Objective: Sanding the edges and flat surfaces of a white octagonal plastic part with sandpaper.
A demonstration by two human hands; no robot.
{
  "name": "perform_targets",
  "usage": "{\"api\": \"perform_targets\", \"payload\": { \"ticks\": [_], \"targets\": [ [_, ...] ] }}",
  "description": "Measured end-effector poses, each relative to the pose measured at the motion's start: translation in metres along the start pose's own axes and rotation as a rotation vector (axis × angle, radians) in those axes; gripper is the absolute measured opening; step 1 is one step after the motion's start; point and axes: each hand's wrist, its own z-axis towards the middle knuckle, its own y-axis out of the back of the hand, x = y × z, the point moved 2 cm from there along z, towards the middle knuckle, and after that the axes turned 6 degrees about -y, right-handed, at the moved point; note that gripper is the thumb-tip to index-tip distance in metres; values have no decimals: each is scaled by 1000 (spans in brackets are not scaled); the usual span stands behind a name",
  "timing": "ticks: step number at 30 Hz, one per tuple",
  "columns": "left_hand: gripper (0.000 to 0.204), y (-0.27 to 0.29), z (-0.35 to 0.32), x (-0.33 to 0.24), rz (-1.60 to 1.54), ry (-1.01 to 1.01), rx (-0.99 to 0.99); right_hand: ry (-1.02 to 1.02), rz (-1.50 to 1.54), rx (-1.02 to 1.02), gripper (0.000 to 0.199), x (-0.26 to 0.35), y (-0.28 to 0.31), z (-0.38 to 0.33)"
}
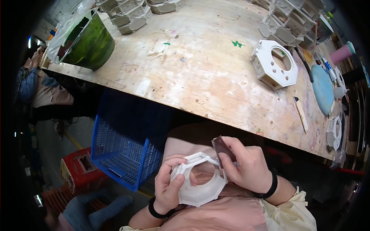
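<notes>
Down over my lap, my left hand clamps the white octagonal ring flat; my right hand, closer to its upper-right edge, pinches a dark scraper touching that edge.

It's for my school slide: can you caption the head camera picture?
Left hand holds a white octagonal plastic ring while the right hand presses a small dark block against its edge.
</notes>
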Motion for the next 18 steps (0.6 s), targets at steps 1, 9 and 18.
{"api": "perform_targets", "payload": {
  "ticks": [1,9,18],
  "targets": [
    [31,-1,0,-1,2,-8,-7,-31,76,6,33,-4,1,0],
    [31,-2,1,-2,125,-108,26,79,40,-18,31,6,-1,4],
    [62,2,-3,-7,210,-113,-104,-44,321,47,24,-8,6,-2]
  ]
}}
